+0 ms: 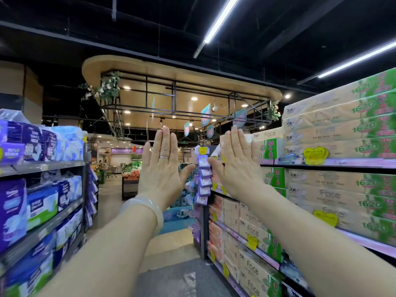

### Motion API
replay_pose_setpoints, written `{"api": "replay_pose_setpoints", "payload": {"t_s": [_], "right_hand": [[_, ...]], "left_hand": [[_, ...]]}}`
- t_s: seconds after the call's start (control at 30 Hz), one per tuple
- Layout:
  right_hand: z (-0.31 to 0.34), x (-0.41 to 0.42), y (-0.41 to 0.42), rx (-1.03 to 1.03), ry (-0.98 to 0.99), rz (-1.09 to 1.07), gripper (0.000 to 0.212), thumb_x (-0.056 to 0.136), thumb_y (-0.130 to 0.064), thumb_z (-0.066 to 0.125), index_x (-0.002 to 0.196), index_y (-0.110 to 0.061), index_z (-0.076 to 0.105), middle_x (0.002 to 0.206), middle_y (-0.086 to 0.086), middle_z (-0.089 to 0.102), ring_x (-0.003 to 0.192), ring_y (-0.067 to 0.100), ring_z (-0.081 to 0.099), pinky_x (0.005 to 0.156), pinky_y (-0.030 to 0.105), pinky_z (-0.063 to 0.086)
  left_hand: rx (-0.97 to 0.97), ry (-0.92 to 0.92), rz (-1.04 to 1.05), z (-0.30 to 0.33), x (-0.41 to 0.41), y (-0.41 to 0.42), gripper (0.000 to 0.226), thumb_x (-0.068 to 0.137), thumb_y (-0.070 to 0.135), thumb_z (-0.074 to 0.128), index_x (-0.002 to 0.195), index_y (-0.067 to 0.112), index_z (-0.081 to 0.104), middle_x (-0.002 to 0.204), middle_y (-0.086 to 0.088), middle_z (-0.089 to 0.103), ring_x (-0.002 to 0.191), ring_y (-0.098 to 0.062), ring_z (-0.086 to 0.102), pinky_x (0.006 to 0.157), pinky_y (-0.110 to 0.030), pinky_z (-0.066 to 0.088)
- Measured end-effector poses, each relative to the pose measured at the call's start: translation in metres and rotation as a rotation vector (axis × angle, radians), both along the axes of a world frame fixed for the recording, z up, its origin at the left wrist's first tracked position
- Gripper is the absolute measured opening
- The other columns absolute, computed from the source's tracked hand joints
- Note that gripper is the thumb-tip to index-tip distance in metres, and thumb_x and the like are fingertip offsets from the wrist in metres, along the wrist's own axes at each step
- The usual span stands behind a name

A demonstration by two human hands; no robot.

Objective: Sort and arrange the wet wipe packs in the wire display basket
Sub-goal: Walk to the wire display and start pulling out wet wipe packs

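Both hands, the left hand (162,168) and the right hand (237,163), are raised flat with straight fingers and hold nothing. No pack is touched, so I judge the sorting not started; the basket (182,213) seems to lie far ahead.

Both arms reach forward at head height, the left hand (162,168) and right hand (236,166) raised side by side, backs showing, fingers straight, holding nothing.

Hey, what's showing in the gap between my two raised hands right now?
In the head view, a hanging strip of small purple packs shows between the left hand and right hand, further down the aisle; neither hand touches it.
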State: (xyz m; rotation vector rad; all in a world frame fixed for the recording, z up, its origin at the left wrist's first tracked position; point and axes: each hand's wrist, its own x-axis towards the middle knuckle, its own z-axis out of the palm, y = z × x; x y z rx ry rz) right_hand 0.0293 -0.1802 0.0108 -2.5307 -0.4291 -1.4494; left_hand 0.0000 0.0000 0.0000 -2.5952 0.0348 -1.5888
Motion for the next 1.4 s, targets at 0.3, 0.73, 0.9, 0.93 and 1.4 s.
{"api": "replay_pose_setpoints", "payload": {"t_s": [0.3, 0.73, 0.9, 0.93, 1.4], "right_hand": [[-0.044, 0.126, 0.032, -0.038, 0.061, -0.012, 0.094, 0.066, -0.068, -0.015, 0.144, -0.015, -0.018, 0.156, 0.002, -0.02, 0.136, 0.01, -0.029, 0.11, 0.038, -0.021], [-0.07, 0.438, 0.103, -0.114, 0.161, 0.033, 0.077, 0.088, -0.061, 0.01, 0.145, -0.014, -0.013, 0.15, -0.005, -0.026, 0.138, 0.01, -0.026, 0.114, 0.041, -0.014], [-0.105, 0.557, 0.168, -0.124, 0.217, 0.086, 0.076, 0.09, -0.059, 0.015, 0.146, -0.014, -0.01, 0.156, 0.001, -0.018, 0.143, 0.014, -0.018, 0.114, 0.039, -0.013], [-0.111, 0.583, 0.182, -0.122, 0.218, 0.1, 0.076, 0.091, -0.059, 0.016, 0.146, -0.014, -0.009, 0.156, 0.001, -0.018, 0.143, 0.014, -0.018, 0.114, 0.039, -0.013], [-0.141, 0.96, 0.355, -0.118, 0.285, 0.082, 0.075, 0.09, -0.059, 0.016, 0.147, -0.017, -0.008, 0.157, 0.0, -0.017, 0.143, 0.014, -0.018, 0.114, 0.038, -0.013]], "left_hand": [[0.007, 0.079, -0.002, -0.056, 0.124, 0.04, 0.074, 0.072, 0.063, -0.028, 0.125, 0.013, -0.046, 0.134, -0.003, -0.05, 0.126, -0.02, -0.047, 0.109, -0.037, -0.025], [-0.001, 0.176, 0.039, -0.075, 0.416, 0.103, 0.077, 0.077, 0.067, -0.017, 0.125, 0.013, -0.042, 0.132, -0.003, -0.051, 0.121, -0.019, -0.051, 0.107, -0.037, -0.028], [-0.041, 0.225, 0.042, -0.108, 0.531, 0.159, 0.074, 0.074, 0.062, -0.017, 0.127, 0.016, -0.041, 0.135, -0.001, -0.049, 0.123, -0.016, -0.05, 0.108, -0.035, -0.025], [-0.03, 0.232, 0.051, -0.114, 0.556, 0.173, 0.075, 0.073, 0.061, -0.019, 0.127, 0.015, -0.04, 0.135, -0.001, -0.049, 0.123, -0.016, -0.05, 0.108, -0.035, -0.026], [-0.026, 0.345, -0.027, -0.138, 0.933, 0.346, 0.076, 0.09, 0.061, 0.01, 0.122, 0.019, -0.044, 0.131, 0.004, -0.052, 0.124, -0.017, -0.048, 0.109, -0.037, -0.024]]}}
